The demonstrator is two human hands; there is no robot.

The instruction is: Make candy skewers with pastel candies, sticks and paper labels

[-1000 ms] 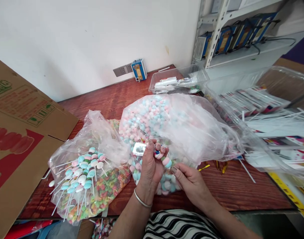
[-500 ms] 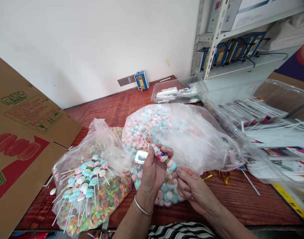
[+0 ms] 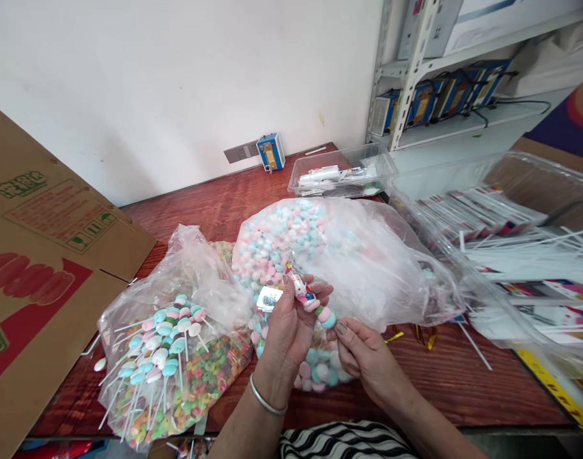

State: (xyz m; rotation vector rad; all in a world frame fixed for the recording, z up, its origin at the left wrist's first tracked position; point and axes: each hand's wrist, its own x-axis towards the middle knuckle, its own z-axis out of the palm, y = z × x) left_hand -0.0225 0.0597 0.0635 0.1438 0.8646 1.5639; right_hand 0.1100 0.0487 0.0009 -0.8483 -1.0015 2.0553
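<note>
My left hand [image 3: 291,328] is closed around a printed clear wrapper [image 3: 301,288], with its thumb along one side and its fingers on the other. Out of the wrapper's lower end comes a marshmallow skewer [image 3: 326,317] with pink and blue pieces. My right hand [image 3: 367,354] pinches the skewer's lower end just below the blue marshmallow; the stick is hidden by the fingers. A white label [image 3: 269,298] with a printed code lies beside my left thumb. Under both hands is a large clear bag of pastel marshmallows [image 3: 281,236].
Filled marshmallow skewers [image 3: 164,344] lie on a bag of coloured candy rings [image 3: 208,370] at left, beside a cardboard box [image 3: 47,255]. At right stands a clear bin [image 3: 492,290] of wrappers and white sticks. A clear tray [image 3: 341,185] and blue device [image 3: 271,153] are behind.
The wrapper's upper end has swung slightly right and now stands more in line with the skewer. Both hands keep their hold; the whole view has shifted slightly.
</note>
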